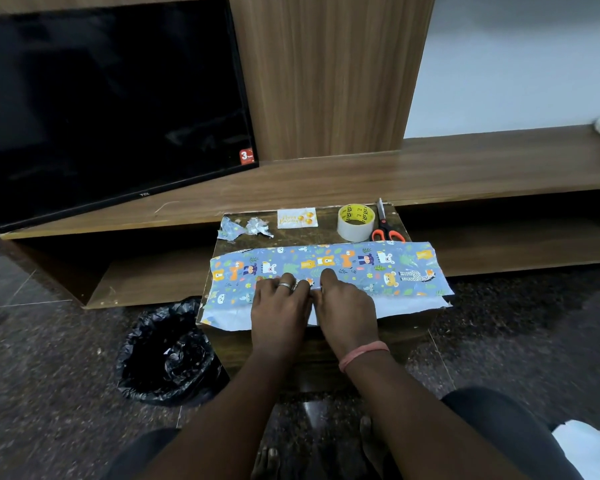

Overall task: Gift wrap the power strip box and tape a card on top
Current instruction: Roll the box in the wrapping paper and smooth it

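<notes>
Bin (168, 351), floor left of the small table (407, 327): lined with a black bag; contents too dark to make out beyond a pale glint.

Wrapped box (329, 275): lies along the table's near half, long axis left to right, covered in blue animal-print wrapping paper; the paper's white underside shows along the near edge, and the paper runs past both ends of the table.

Left hand (280, 311): palm down on the paper at the middle seam, fingers bent, a ring on one finger. Right hand (345, 306): beside it, touching; fingertips appear to pinch a small piece at the seam, possibly tape.

Far edge of table, left to right: two crumpled paper scraps (245, 228), card (297, 218), tape roll (355, 223) upright, orange-handled scissors (386, 226) with blades pointing away.
</notes>
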Tool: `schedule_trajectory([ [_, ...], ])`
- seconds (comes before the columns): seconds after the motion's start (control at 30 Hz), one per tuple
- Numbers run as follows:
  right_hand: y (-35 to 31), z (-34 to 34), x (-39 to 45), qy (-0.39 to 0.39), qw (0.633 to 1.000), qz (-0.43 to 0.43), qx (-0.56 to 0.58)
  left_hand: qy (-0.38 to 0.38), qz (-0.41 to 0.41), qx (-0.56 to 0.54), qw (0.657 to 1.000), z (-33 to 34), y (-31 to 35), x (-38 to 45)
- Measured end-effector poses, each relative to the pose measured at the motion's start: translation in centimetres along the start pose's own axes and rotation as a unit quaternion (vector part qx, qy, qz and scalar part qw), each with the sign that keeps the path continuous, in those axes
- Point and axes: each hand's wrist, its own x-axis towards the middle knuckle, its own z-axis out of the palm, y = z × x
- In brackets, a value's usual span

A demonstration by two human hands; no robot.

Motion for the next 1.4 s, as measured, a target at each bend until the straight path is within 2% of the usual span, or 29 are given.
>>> schedule_trajectory([
  [0.23,1.7,-2.3,2.1,-0.028,0.999,-0.005,0.045,0.002,0.001,0.003,1.0,0.3,0.0,0.0],
  [0.47,2.5,-1.6,3.4,-0.081,0.966,0.122,0.214,-0.001,-0.017,0.016,1.0,0.5,0.3,-0.2],
  [0.6,3.3,-2.5,3.4,-0.125,0.946,0.158,0.254,-0.009,-0.024,0.009,1.0,-0.1,0.6,0.1],
  [0.7,3.5,-3.1,2.9,-0.153,0.96,0.123,0.201,-0.02,-0.031,0.0,0.999,-0.3,0.5,-0.1],
  [0.8,2.6,-2.4,2.2,-0.131,0.987,0.06,0.073,-0.033,-0.033,-0.004,0.999,-0.4,0.3,-0.2],
  [0.9,1.6,-1.3,1.4,-0.119,0.992,0.047,0.001,-0.04,-0.032,-0.009,0.999,-0.3,0.1,-0.2],
  [1.07,1.4,-0.8,1.0,-0.08,0.995,0.051,0.017,-0.04,-0.023,-0.006,0.999,-0.2,0.2,-0.2],
  [1.23,2.0,-1.5,1.4,-0.09,0.99,0.072,0.085,-0.028,-0.026,0.005,0.999,0.1,0.2,-0.2],
  [1.4,2.5,-1.6,2.1,-0.094,0.966,0.153,0.187,-0.016,-0.021,0.015,1.0,0.1,0.2,0.0],
])
